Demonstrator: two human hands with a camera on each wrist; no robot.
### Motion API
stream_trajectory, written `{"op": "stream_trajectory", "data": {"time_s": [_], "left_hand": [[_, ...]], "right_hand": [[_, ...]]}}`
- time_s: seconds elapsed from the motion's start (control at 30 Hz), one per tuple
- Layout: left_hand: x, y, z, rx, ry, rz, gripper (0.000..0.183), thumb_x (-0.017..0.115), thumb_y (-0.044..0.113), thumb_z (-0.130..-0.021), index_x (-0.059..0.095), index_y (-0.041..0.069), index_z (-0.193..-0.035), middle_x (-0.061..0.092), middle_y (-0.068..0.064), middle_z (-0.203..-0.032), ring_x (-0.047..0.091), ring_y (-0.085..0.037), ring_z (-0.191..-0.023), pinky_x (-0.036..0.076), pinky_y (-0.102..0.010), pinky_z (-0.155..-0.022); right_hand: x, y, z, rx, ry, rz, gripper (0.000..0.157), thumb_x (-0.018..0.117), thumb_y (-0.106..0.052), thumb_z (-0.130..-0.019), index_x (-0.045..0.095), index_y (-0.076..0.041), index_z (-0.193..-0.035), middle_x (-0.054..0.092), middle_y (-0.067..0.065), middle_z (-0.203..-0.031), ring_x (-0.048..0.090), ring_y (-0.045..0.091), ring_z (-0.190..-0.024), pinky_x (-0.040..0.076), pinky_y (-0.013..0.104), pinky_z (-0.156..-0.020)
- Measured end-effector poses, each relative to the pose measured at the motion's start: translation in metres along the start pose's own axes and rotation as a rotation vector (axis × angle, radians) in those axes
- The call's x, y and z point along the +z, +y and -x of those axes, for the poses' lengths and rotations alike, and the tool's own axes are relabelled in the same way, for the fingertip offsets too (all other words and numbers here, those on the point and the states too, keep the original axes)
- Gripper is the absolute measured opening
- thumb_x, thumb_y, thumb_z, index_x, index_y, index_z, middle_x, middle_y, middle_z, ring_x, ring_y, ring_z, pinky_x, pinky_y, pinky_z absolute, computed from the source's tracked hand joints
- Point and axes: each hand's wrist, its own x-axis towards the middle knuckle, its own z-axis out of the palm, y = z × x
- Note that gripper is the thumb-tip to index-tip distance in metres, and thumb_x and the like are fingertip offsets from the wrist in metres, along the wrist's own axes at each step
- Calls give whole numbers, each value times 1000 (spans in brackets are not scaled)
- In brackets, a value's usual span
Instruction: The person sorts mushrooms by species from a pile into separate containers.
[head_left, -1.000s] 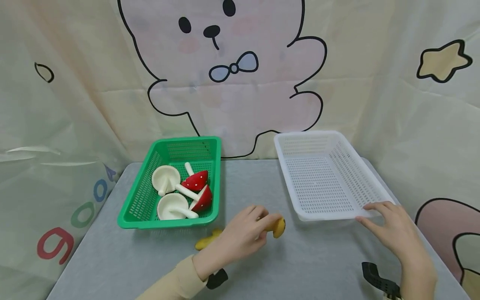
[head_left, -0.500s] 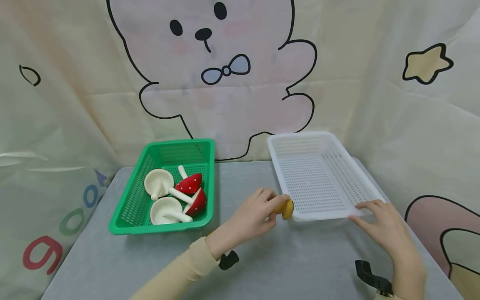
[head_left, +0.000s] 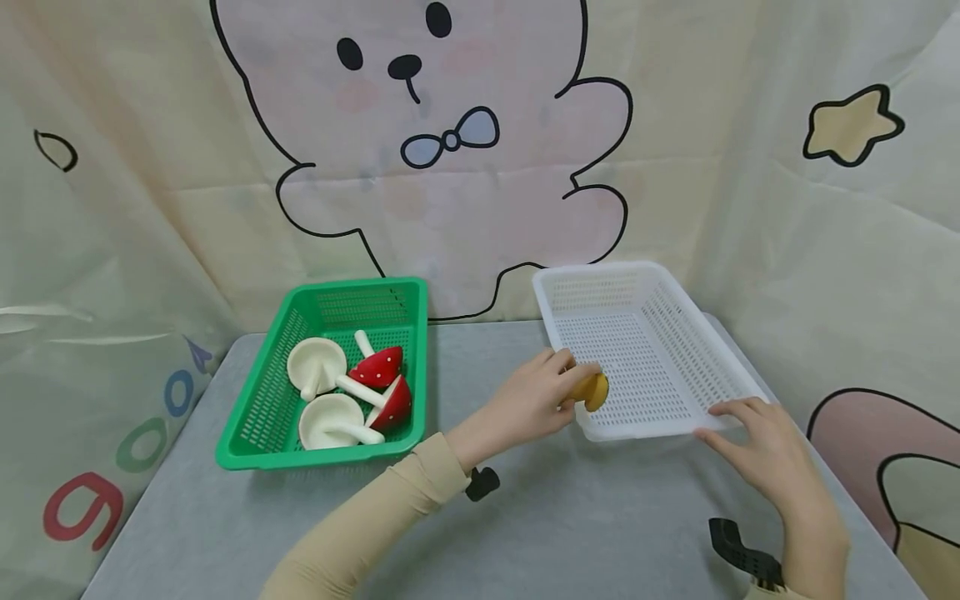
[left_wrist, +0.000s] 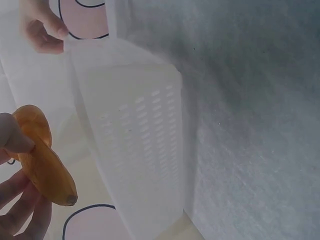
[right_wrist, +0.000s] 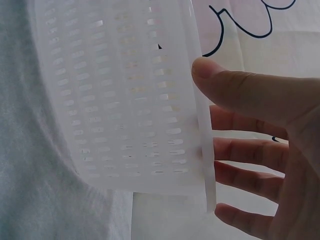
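In the head view my left hand (head_left: pixel 536 396) holds a toy banana (head_left: pixel 595 392) over the near left corner of the white basket (head_left: pixel 558 329). The left wrist view shows the thumb pressed on top of the yellow banana (left_wrist: pixel 50 175), with fingers beneath it. A second rounded yellow lobe lies against it. My right hand (head_left: pixel 768 450) grips the basket's near right corner. From the right wrist, the thumb (right_wrist: pixel 220 75) sits at the near side of the basket rim (right_wrist: pixel 204 135) and the fingers reach behind it.
A green basket (head_left: pixel 258 460) stands at left, holding several toy mushrooms, two with red spotted caps (head_left: pixel 378 367) and others showing pale undersides (head_left: pixel 317 364). Both baskets stand on a grey table (head_left: pixel 480 533). A printed curtain (head_left: pixel 480 208) closes off the back and sides.
My left hand has carried the banana rightward and away from me, from the table's middle to over the white basket's edge. The right hand keeps its hold. The head view has shifted slightly.
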Motion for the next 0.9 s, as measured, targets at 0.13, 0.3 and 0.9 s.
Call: {"op": "stream_trajectory", "data": {"time_s": [0.13,0.3,0.9], "left_hand": [[5,0,-14,-4,-46,-5,51,64,10,-81,54,23,-130,52,4,-95,43,-10,-79,35,-15,-64],[10,1,-30,-14,-96,-2,50,63,12,-83,53,23,-131,52,4,-97,44,-10,-82,36,-14,-65],[33,5,-71,-40,-310,40,48,65,15,-86,54,24,-132,53,5,-98,47,-9,-85,37,-16,-66]], "right_hand": [[0,0,1,2,4,-6,40,78,-35,-78,68,-4,-101,62,26,-107,51,45,-95,38,57,-76],[0,1,1,-2,4,-11,39,79,-32,-77,68,-4,-100,62,25,-106,50,45,-93,38,57,-75],[3,2,1,-23,46,-7,37,82,-30,-73,69,-4,-96,64,24,-102,53,44,-90,39,55,-74]]}}
